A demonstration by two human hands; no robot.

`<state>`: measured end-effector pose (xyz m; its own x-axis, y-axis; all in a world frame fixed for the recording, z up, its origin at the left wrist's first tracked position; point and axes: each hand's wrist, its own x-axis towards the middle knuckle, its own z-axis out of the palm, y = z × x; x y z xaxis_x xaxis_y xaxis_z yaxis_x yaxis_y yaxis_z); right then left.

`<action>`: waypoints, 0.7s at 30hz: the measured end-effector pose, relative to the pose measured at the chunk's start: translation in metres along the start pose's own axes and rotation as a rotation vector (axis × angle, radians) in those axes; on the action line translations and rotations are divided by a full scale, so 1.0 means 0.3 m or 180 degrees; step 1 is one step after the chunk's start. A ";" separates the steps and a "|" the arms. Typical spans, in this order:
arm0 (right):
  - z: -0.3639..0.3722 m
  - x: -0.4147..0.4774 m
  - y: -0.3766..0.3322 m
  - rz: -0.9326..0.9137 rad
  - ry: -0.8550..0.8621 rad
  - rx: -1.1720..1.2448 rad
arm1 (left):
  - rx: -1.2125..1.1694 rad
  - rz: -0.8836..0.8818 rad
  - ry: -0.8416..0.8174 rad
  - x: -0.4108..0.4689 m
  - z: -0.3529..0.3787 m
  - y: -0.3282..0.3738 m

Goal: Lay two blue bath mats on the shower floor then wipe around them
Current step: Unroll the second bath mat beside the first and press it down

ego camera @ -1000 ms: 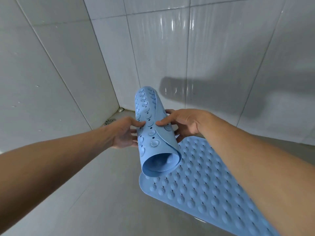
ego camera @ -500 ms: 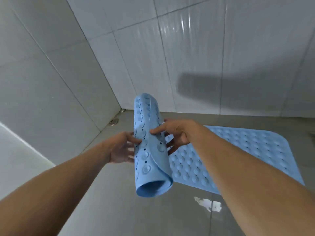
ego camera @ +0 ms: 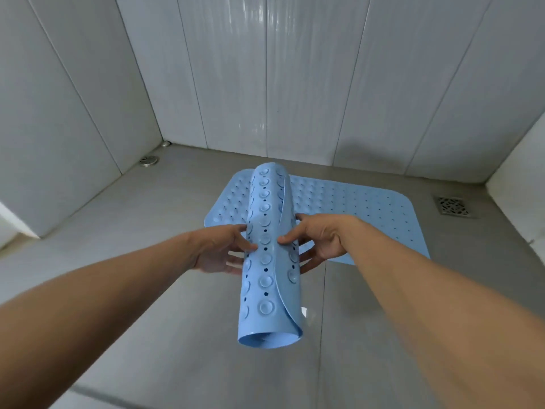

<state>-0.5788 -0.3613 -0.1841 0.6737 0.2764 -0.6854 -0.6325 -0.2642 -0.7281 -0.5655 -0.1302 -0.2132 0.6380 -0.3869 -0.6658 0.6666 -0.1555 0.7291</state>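
Rolled mat (ego camera: 267, 293): left hand (ego camera: 219, 250), right hand (ego camera: 323, 242)

We have one view only: head-worn wide-angle, facing forward and down. Left hand (ego camera: 219, 249) and right hand (ego camera: 323, 240) sit near, mid-frame, on the rolled mat (ego camera: 267, 290); shower floor (ego camera: 132, 225) and tiled walls (ego camera: 309, 84) lie beyond

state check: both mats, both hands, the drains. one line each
rolled mat: rolled up, suction cups outward, held above the floor, not yet laid
flat mat: unrolled, lying flat on the shower floor near the back wall
left hand: grips the roll's left side, thumb on top
right hand: grips the roll's right side, thumb on top
round drain: uncovered, back left corner
square drain: uncovered, right of the flat mat
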 end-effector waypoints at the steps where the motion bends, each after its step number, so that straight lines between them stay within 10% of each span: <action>1: 0.026 -0.016 0.027 0.0020 0.0089 0.0029 | -0.0007 -0.0043 -0.0075 -0.005 -0.004 -0.029; 21: 0.332 0.043 0.460 0.0302 0.0613 0.0640 | 0.0650 -0.0514 -0.0239 -0.028 -0.028 -0.382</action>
<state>-0.6954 -0.3021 -0.2936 0.6559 0.0735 -0.7513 -0.7463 -0.0867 -0.6600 -0.6440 -0.1015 -0.2924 0.4943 -0.4073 -0.7679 0.6608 -0.3979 0.6364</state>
